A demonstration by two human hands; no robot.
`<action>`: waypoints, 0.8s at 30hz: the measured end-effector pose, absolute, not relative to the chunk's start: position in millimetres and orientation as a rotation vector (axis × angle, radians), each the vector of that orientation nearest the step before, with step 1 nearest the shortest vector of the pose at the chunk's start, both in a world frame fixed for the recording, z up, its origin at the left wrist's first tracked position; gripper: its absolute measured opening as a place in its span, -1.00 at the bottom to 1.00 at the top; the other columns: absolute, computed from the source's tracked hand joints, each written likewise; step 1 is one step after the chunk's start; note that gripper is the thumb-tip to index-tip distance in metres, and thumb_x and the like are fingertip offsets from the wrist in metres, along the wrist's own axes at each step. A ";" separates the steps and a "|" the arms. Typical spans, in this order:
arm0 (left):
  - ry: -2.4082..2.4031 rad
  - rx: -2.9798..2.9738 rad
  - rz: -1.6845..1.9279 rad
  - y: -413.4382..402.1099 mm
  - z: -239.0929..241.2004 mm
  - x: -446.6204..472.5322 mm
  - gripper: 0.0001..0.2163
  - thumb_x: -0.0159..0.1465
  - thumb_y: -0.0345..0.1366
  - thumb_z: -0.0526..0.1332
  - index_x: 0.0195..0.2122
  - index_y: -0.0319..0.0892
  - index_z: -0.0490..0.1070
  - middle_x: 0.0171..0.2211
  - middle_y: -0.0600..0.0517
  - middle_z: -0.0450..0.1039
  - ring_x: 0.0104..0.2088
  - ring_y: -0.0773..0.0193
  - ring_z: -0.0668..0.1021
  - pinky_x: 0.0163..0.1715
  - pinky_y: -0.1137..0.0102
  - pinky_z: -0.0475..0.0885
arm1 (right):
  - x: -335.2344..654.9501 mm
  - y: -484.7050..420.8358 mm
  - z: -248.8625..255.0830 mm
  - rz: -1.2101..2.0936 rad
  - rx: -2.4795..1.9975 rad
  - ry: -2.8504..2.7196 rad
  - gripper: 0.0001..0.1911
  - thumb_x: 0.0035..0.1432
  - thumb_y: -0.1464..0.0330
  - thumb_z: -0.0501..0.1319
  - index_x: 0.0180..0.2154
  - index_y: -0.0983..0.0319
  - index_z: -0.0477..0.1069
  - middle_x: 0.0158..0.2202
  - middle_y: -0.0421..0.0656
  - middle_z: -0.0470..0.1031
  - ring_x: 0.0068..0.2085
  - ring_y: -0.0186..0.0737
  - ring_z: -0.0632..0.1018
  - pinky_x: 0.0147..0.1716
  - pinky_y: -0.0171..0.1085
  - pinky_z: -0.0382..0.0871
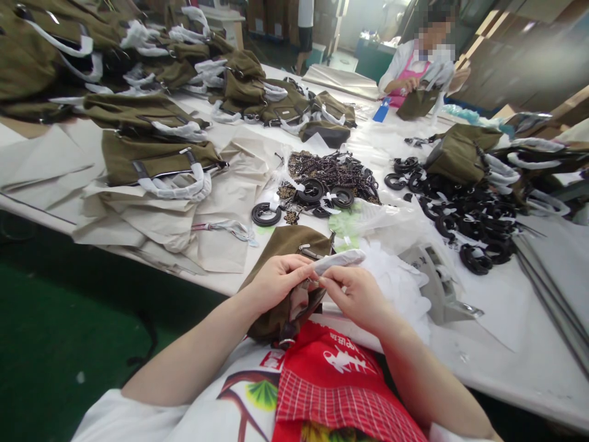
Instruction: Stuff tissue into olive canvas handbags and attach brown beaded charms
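Note:
An olive-green handbag (264, 261) lies tilted against the table's front edge, close to my red apron. Its handle (343, 260), wrapped in white paper, sticks out over my fingers. My left hand (280, 279) is closed on the bag near its opening, thumb pointing right. My right hand (352, 294) meets it there, thumb and forefinger pinched together just under the wrapped handle. Whatever small part sits between the right fingertips is hidden. A brownish lining shows below the hands.
Ahead lie coiled black straps (265, 215) and a pile of dark braided chains (331, 169). More straps (476, 221) and a grey tape dispenser (437, 285) are at right. Wrapped-handle bags (156, 156) and paper sheets (221, 245) cover the left. Across the table a person (414, 80) handles another bag.

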State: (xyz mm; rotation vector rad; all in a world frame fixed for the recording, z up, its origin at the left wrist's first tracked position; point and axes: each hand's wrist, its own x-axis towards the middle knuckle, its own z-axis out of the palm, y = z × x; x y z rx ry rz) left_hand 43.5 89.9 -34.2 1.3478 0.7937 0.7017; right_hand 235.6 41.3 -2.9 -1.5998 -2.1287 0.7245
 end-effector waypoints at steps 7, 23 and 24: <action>0.854 1.440 0.770 86.9 -43.2 51.5 -0.71 0.27 -0.15 0.22 -0.43 -0.24 0.60 -0.25 -0.09 0.58 -0.22 0.19 0.58 -0.17 0.40 0.45 | 228.4 30.8 -17.4 0.700 -1.666 -2.055 -0.73 0.29 0.37 0.10 -0.48 0.22 0.36 -0.53 -0.23 0.45 -0.48 -0.32 0.42 -0.46 -0.33 0.13; 0.831 1.405 0.662 75.1 -75.3 53.5 -0.73 0.24 -0.19 0.22 -0.47 -0.25 0.58 -0.31 -0.08 0.55 -0.30 0.24 0.56 -0.25 0.43 0.42 | 243.1 -9.6 -53.8 1.011 -1.637 -1.977 -0.66 0.24 0.40 0.14 0.05 0.20 0.45 -0.16 -0.09 0.63 -0.20 -0.15 0.62 -0.15 -0.20 0.47; 0.826 1.401 0.666 74.9 -75.2 53.5 -0.73 0.24 -0.19 0.22 -0.47 -0.25 0.58 -0.31 -0.08 0.54 -0.30 0.24 0.56 -0.25 0.42 0.42 | 241.7 -9.3 -53.8 1.011 -1.654 -1.990 -0.65 0.23 0.38 0.17 0.06 0.22 0.43 -0.22 -0.10 0.63 -0.26 -0.15 0.62 -0.20 -0.20 0.47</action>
